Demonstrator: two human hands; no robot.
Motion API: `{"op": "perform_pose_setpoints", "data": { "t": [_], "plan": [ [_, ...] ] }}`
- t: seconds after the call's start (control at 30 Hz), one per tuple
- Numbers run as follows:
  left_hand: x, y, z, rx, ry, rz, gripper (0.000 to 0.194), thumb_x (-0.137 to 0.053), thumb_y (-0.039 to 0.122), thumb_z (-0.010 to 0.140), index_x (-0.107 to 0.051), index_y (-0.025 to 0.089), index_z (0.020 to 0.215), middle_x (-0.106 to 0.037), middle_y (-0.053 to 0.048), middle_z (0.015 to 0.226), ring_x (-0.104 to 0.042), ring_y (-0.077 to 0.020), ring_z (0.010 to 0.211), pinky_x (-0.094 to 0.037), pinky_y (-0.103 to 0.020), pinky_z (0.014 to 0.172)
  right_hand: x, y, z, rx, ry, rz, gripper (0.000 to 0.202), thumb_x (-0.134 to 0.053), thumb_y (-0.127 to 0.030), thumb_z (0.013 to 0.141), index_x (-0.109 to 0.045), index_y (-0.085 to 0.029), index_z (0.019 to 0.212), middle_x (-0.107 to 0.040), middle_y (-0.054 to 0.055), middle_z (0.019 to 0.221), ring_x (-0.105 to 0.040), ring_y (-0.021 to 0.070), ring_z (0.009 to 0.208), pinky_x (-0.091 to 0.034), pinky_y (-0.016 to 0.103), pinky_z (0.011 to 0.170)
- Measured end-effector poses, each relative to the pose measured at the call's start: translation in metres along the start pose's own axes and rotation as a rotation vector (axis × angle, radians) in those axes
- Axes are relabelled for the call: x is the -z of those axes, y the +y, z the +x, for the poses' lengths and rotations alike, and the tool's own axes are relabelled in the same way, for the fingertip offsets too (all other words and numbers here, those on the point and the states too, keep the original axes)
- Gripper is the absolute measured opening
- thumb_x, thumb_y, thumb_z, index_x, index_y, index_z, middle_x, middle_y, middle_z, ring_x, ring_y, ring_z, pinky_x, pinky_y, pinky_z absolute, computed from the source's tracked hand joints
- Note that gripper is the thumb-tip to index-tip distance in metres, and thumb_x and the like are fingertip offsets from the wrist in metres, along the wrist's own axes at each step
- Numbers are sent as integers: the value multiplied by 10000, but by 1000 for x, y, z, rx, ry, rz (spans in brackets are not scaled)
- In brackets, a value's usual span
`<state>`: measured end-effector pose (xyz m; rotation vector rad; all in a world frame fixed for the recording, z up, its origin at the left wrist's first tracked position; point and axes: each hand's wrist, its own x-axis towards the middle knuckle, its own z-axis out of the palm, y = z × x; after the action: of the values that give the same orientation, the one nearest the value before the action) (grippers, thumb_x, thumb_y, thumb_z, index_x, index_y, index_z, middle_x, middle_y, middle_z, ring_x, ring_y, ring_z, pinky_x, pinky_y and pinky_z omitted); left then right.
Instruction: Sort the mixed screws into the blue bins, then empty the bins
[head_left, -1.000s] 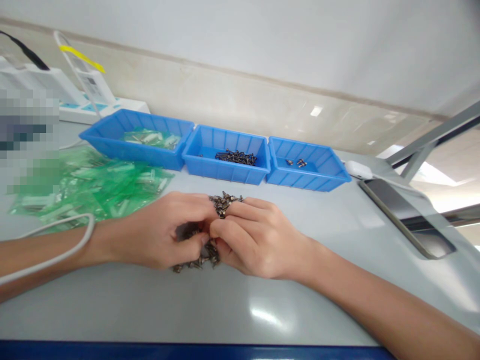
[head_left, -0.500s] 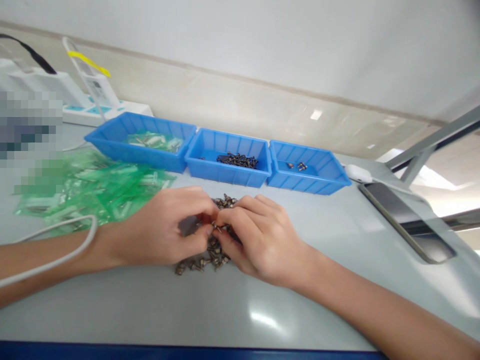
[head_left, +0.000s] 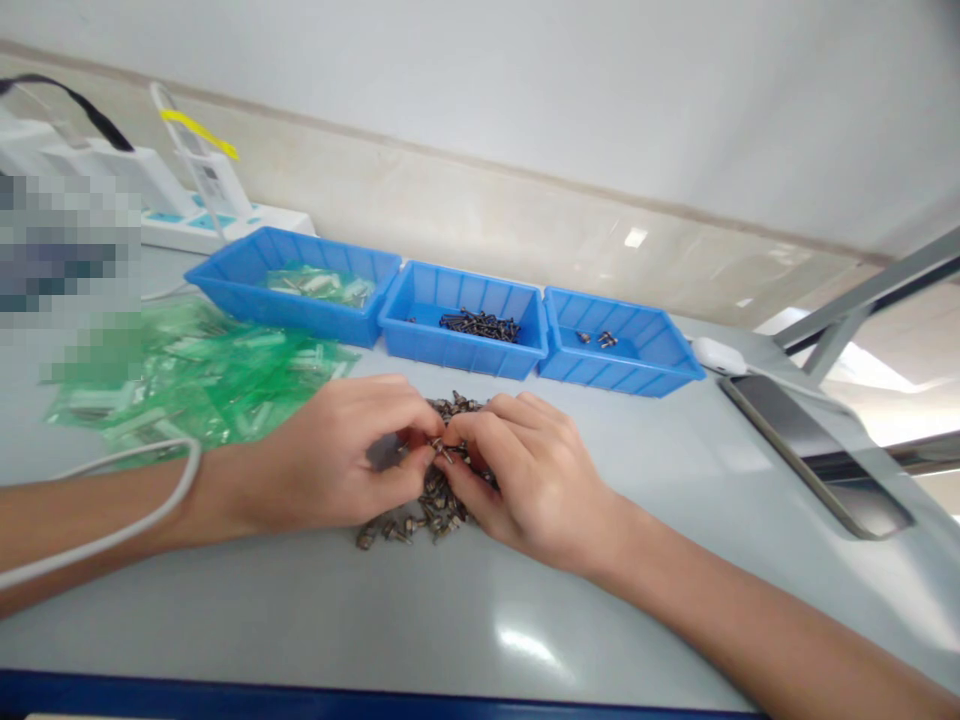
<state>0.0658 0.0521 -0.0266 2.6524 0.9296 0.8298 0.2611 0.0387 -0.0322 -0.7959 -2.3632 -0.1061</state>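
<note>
Above a pile of small metal screws (head_left: 439, 515), my two hands meet fingertip to fingertip. My left hand (head_left: 349, 450) is closed in a pinch, thumb against forefinger, on a small screw (head_left: 444, 453). From the other side, my right hand (head_left: 529, 470) is also closed, its thumb and forefinger at the same screw. The fingers cover part of the screw, and its exact shape is too small to make out. Part of the pile is hidden behind my hands. A white cable (head_left: 161, 510) crosses over my left wrist.
Behind my hands stand three blue bins: the left bin (head_left: 300, 313) holds green packets, the middle bin (head_left: 457, 350) dark screws, the right bin (head_left: 622, 372) several screws. Green plastic bags (head_left: 217, 375) lie left. A phone (head_left: 817, 455) and white case (head_left: 718, 355) lie right.
The view has shifted slightly, so everything sits a little further right. My fingertips have moved a little around the small screw, which shows more clearly between them.
</note>
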Motion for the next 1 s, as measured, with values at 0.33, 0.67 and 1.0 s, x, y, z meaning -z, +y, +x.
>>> {"op": "perform_pose_setpoints", "data": {
  "t": [0.33, 0.67, 1.0],
  "plan": [
    [1, 0, -1, -25, -21, 6, 125, -488, 153, 816, -573, 164, 725, -549, 24, 645, -513, -98, 611, -383, -198, 596, 0, 4, 1, 94, -13, -51, 198, -455, -193, 909, -586, -137, 771, -585, 16, 597, -467, 135, 571, -275, 298, 559],
    [2, 2, 1, -55, -66, -12, 145, -463, 148, 819, -565, 177, 719, -553, 15, 648, -504, -107, 608, -379, -202, 588, 0, 3, 2, 127, -25, -50, 154, -493, -158, 869, -565, -127, 736, -578, 4, 598, -477, 135, 586, -262, 316, 570],
    [1, 2, -2, -12, 10, -11, 118, -481, 152, 797, -568, 176, 722, -554, 17, 638, -516, -114, 605, -380, -218, 593, 2, 3, 4, 63, 4, 24, 136, -501, -196, 881, -566, -140, 776, -564, 9, 608, -472, 145, 597, -288, 304, 590]
  ]
}}
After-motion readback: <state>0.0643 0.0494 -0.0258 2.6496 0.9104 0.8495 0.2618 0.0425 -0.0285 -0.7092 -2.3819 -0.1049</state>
